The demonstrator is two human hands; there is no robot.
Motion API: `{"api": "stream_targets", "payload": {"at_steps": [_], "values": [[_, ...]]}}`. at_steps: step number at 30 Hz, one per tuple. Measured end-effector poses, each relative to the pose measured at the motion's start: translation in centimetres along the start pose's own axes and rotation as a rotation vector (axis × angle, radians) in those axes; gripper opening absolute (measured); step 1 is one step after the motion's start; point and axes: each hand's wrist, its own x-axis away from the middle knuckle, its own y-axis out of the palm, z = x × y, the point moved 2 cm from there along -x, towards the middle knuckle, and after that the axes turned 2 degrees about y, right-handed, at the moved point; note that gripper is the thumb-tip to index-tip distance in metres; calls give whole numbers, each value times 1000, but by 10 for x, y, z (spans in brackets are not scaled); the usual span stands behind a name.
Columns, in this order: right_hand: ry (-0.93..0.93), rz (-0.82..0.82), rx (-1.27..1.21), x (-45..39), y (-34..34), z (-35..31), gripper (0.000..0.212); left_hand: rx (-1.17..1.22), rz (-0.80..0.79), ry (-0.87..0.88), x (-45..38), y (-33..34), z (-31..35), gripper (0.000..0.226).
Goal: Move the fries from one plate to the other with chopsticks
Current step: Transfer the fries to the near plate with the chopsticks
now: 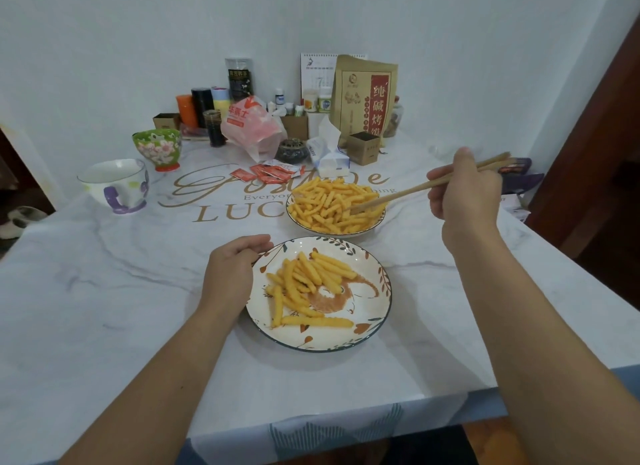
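Two plates stand on the marble-patterned table. The far plate [380, 218] is heaped with yellow fries [325, 205]. The near plate [375, 321], painted with leaves and a brown motif, holds a smaller pile of fries [308, 281] on its left half. My right hand [465, 191] grips a pair of wooden chopsticks [412, 189] whose tips reach down into the right side of the far pile. My left hand [232, 270] rests curled against the left rim of the near plate.
Ketchup packets [266, 173] lie just behind the far plate. A white mug [116, 184] and a green flowered cup [157, 147] stand at the left. Bottles, a tissue pack [329, 156], a plastic bag and a brown paper bag [363, 97] crowd the back.
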Motion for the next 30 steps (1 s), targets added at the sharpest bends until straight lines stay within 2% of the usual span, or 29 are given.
{"api": "stream_targets", "payload": {"at_steps": [2,4,7,9,12,15,22,30], "values": [[8,-151,-1,9,-2,-9,55,4,-5,1,0,0,-1,42],[-22,-326,124,21,-2,-12,57,-1,-9,3,-1,-1,-1,41],[-81,-436,265,33,3,-10,53,-5,-11,1,-2,-2,-3,41],[-83,-380,219,30,4,-12,48,-7,-13,-4,-3,-2,-4,41],[-101,-127,29,12,-5,-15,46,-7,-13,-8,-3,-1,-4,41],[-197,78,63,0,-13,-6,44,-2,-11,-15,-4,-2,-3,43],[-200,179,135,-5,-9,16,53,-12,-16,-9,-7,-2,-6,43],[-162,160,224,-14,0,28,52,-1,-17,-12,-5,-2,-5,43]]}}
